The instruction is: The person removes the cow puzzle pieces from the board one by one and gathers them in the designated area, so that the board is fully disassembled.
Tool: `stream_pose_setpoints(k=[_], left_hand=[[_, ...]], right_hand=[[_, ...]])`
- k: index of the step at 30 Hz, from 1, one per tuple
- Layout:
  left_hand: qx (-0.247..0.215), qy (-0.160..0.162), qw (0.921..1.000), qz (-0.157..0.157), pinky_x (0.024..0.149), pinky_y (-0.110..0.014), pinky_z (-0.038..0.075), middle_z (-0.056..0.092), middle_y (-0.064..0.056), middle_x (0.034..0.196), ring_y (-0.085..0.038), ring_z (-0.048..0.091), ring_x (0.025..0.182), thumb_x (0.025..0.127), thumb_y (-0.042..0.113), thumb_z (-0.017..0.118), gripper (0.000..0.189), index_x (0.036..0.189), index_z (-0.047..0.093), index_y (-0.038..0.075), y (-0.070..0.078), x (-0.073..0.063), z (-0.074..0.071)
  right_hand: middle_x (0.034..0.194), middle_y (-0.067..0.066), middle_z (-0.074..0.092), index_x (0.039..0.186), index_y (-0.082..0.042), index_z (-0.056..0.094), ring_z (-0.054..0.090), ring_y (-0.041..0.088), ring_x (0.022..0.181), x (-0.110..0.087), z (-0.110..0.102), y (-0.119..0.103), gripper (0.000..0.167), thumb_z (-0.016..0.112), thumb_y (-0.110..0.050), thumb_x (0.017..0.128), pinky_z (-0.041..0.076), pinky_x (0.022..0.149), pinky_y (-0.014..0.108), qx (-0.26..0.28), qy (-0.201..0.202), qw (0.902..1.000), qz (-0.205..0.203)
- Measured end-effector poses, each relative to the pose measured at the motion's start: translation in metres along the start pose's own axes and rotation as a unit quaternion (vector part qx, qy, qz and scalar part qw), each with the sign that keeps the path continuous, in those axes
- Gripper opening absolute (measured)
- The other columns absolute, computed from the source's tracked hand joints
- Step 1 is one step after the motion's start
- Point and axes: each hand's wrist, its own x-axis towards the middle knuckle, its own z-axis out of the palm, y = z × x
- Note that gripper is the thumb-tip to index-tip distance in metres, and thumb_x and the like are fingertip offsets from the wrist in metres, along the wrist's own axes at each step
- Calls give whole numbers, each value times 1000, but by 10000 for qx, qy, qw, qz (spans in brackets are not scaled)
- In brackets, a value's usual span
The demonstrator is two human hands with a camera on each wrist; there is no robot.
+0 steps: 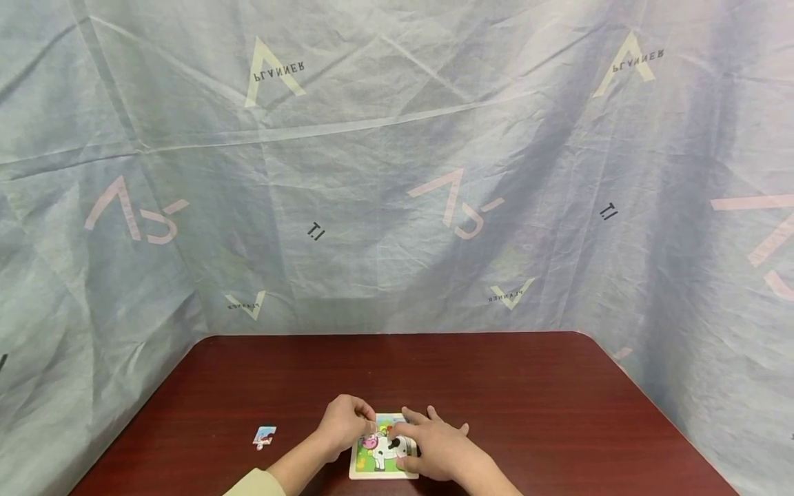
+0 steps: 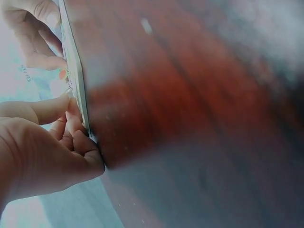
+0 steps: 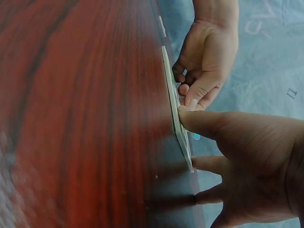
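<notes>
A small cow jigsaw puzzle (image 1: pixel 380 463) in a pale frame lies on the table in front of me, its right and upper left parts covered by my hands. At its upper left my left hand (image 1: pixel 347 425) pinches a puzzle piece between thumb and curled fingers, close over the cow's head; the piece is mostly hidden. My right hand (image 1: pixel 437 444) rests over the puzzle's right side with its fingers spread. In the right wrist view its thumb (image 3: pixel 199 122) touches the board (image 3: pixel 173 104).
A loose puzzle piece (image 1: pixel 264 436) with blue and red print lies on the dark red table (image 1: pixel 527 393), left of my left forearm. Behind the table's far edge hangs a grey printed cloth (image 1: pixel 372 275), which also closes in both sides.
</notes>
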Motion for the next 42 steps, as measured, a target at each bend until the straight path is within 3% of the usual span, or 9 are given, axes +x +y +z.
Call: stream_pose_setpoints(k=[6, 13, 25, 31, 38, 42], left_hand=[[-67, -107, 9999, -42, 65, -28, 45, 58, -2, 79, -15, 53, 74, 87, -8, 73, 11, 83, 69, 1, 0, -1, -1], [-90, 14, 9999, -48, 64, -28, 45, 56, -2, 78, -15, 53, 74, 85, -9, 74, 9, 83, 70, -1, 0, -1, 1], [-131, 259, 9995, -114, 63, -27, 47, 62, -6, 82, -16, 57, 75, 86, -8, 71, 5, 85, 71, -2, -1, 0, -1], [-38, 255, 9995, -173, 65, -28, 49, 66, -7, 85, -16, 59, 78, 88, -3, 72, 1, 87, 73, -4, -3, 1, -5], [22, 376, 9991, -199, 69, -30, 50, 69, -9, 89, -18, 59, 82, 88, 0, 76, 7, 88, 73, -6, -8, -2, -13], [20, 331, 9990, -303, 71, -33, 50, 70, -10, 93, -20, 59, 85, 89, 1, 77, 6, 89, 73, -4, -12, -3, -19]], right_hand=[[169, -1, 42, 124, -65, 58, 34, 61, 151, -11, -13, -17, 34, 73, -53, 96, 25, 83, 99, 5, 35, 10000, 31], [167, 6, 44, 128, -55, 62, 38, 63, 148, -22, -27, -36, 34, 73, -48, 97, 28, 80, 98, -134, 16, 9999, 14], [170, -2, 40, 123, -65, 57, 34, 60, 151, -9, -10, -14, 30, 69, -57, 97, 26, 83, 99, -55, 15, 10000, 41], [170, 3, 41, 124, -59, 60, 35, 61, 151, -11, -14, -18, 31, 72, -52, 97, 27, 82, 99, -94, -19, 9999, 40], [171, -3, 39, 124, -66, 56, 34, 60, 152, -7, -8, -10, 31, 69, -58, 97, 26, 84, 99, -3, 5, 10000, 14], [172, -1, 38, 127, -62, 57, 33, 60, 152, -11, -14, -17, 32, 69, -56, 98, 25, 84, 99, -75, -113, 9999, 51]])
